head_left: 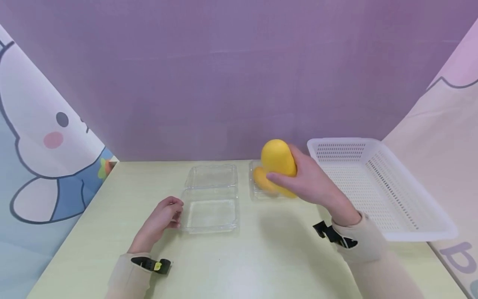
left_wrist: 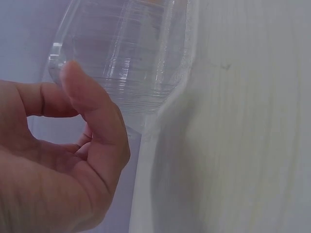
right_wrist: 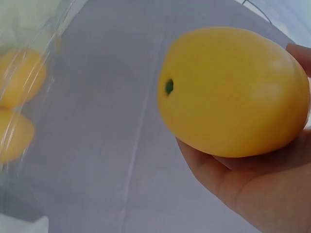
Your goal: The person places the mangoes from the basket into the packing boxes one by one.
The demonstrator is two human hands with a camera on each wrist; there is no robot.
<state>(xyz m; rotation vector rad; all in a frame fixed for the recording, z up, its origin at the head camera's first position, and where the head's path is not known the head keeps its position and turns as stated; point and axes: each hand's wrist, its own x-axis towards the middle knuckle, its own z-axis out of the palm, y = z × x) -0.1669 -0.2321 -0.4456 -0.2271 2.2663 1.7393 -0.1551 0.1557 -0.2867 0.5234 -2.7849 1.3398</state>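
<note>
While gripping a plump yellow fruit (right_wrist: 233,92) with the right hand (head_left: 311,182), holds it raised above the bench (head_left: 231,265), slightly toward three o'clock from the centre of the head view, overlapping there a small clear container (head_left: 254,195). Looks oval in the right wrist view, smooth and evenly golden, with a soft sheen on the three o'clock side and a small dark green spot (right_wrist: 169,87) at the nine o'clock end. Curves thumb and fingers round the fruit, spread only as wide as its body. Shows two more yellow fruits (right_wrist: 22,80) behind the container's clear wall, toward nine o'clock from the held one, blurred but much the same colour. With the left hand (head_left: 160,216), toward eight o'clock, pinches the nine o'clock edge of an open clear case (head_left: 210,211) between curled fingers. Reveals in that case two hinged halves, glossy and see-through, one toward twelve o'clock, the other toward six. Has also a white perforated basket (head_left: 364,178) toward three o'clock and a purple backdrop (head_left: 239,83) toward twelve.
</note>
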